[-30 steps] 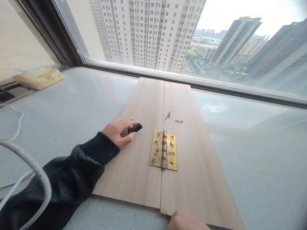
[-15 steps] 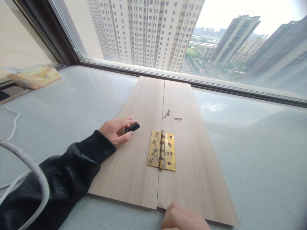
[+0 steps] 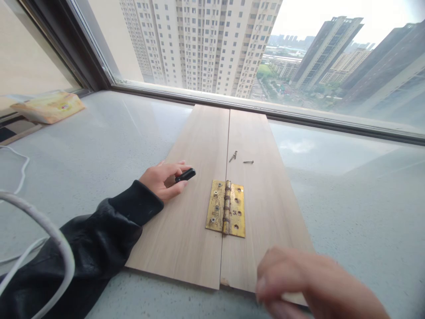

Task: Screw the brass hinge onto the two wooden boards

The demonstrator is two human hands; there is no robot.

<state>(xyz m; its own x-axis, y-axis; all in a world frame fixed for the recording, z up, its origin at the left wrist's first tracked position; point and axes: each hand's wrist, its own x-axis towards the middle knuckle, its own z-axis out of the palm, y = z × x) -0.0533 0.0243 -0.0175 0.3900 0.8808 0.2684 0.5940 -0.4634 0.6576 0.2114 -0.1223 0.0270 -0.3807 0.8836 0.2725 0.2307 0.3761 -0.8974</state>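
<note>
My left hand [image 3: 163,180] rests on the left board [image 3: 179,239], its thumb and fingers closed around a small black rounded object [image 3: 186,174] whose kind I cannot make out. To its right, a worn brass hinge [image 3: 226,208] lies opened flat across the seam with the right board [image 3: 262,177]. Screw heads sit in the holes of its left leaf; the right leaf's holes show no screws. Beyond the hinge, a few loose screws [image 3: 233,156] lie on the right board. Over that board's near end is my right hand [image 3: 299,274], blurred, fingers curled; their grip is unclear.
Both boards lie on a pale speckled sill [image 3: 149,119] against the window frame [image 3: 166,95]. A tissue pack [image 3: 53,107] is at the far left. A thick white cable [image 3: 56,239] loops in front of my left sleeve [image 3: 109,239].
My right hand has moved right and risen farther into view from the near edge of the boards. My left hand keeps its hold on the black object; the view has shifted slightly.
</note>
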